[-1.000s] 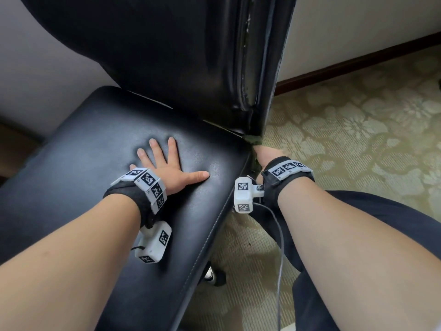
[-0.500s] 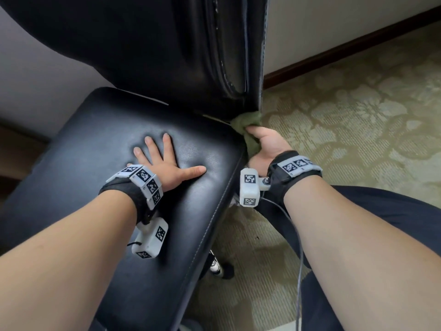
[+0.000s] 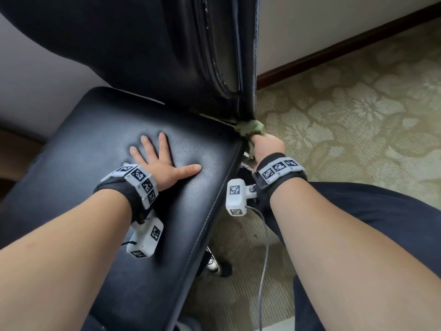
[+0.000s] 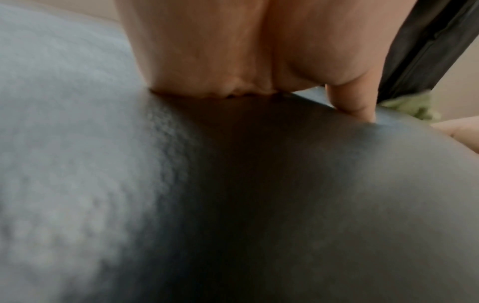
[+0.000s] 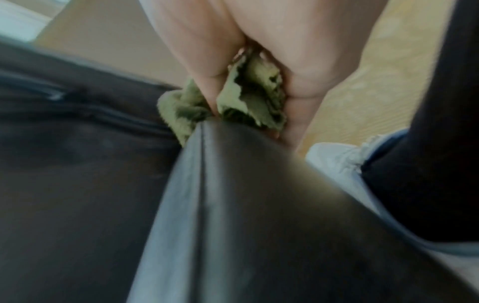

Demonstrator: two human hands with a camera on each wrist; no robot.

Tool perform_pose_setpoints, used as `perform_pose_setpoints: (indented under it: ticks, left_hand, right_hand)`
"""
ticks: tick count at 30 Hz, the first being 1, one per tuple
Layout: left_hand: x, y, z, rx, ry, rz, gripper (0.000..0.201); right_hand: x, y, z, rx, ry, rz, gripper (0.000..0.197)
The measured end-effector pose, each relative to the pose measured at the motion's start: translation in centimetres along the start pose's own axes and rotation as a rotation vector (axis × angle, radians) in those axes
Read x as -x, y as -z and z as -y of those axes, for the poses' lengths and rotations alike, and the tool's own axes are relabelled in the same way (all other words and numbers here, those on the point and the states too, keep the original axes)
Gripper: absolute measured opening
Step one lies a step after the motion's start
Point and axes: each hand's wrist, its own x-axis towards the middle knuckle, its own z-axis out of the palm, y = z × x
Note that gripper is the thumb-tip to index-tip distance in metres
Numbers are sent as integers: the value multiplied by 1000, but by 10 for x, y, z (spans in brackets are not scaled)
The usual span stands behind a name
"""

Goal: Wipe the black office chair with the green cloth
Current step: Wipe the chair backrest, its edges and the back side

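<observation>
Left hand (image 3: 164, 163): laid flat on the seat (image 3: 95, 144) of the black office chair (image 3: 148, 44), fingers straight and spread wide, thumb out to the side, holding nothing. The left wrist view confirms the palm and thumb pressing into the cushion. Judged purpose: to brace the chair so it does not roll or swivel under the wiping.

Centre: the backrest (image 3: 133, 51) rises steeply from the rear of the seat. Its side edge shows worn, flaking trim.

Right hand (image 3: 268, 145): at the rear right corner of the seat, where seat and backrest meet. The fingers are curled round the green cloth (image 3: 250, 127), which is bunched into a wad. The right wrist view shows the wad pressed against the corner seam, thumb and fingers either side. Judged purpose: bunching lets the cloth reach into the narrow joint.

Far right: patterned carpet (image 3: 358, 111) and a dark skirting board (image 3: 346, 46).
</observation>
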Motion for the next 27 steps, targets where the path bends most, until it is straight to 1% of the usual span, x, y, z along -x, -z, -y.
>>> perform_pose_setpoints:
  ticks: [2, 3, 6, 7, 10, 12, 14, 15, 16, 19, 21, 24, 27]
  left_hand:
    - [0, -1, -1, 7, -3, -5, 141]
    - [-1, -1, -1, 11, -5, -4, 141]
    - [-3, -2, 0, -8, -8, -5, 140]
    - [-4, -2, 1, -18, -10, -9, 141]
    - [-6, -3, 1, -18, -18, -16, 143]
    - [-8, -3, 2, -31, -22, -24, 148]
    - [-9, -4, 2, -51, -28, -25, 149]
    - [-9, -3, 2, -56, -30, -24, 148]
    - [-8, -3, 2, -62, -31, -24, 147]
    - [-6, -2, 2, -82, -32, -26, 143]
    - [-4, -3, 1, -84, -35, -35, 142]
    - [-4, -3, 0, -88, -32, -46, 141]
    - [-3, -2, 0, -90, -29, -50, 139]
  right_hand:
    - [1, 5, -3, 13, -55, 24, 8]
    - [3, 5, 1, 78, -49, 18, 2]
    - [0, 0, 16, 266, 72, -54, 21]
    - [2, -2, 18, 296, 99, -56, 22]
    - [1, -4, 10, 224, 148, -30, 19]
    - [-5, -3, 3, 238, 205, 39, 23]
    - [15, -1, 22, 278, 199, 107, 21]
    - [22, 0, 30, 346, 205, 145, 23]
    - [26, 1, 35, 403, 203, 160, 28]
    - [29, 8, 47, 407, 96, 227, 45]
    - [27, 7, 52, 420, 60, 269, 51]
    - [20, 3, 55, 374, 22, 265, 52]
    - [21, -2, 51, 300, 1, 208, 50]
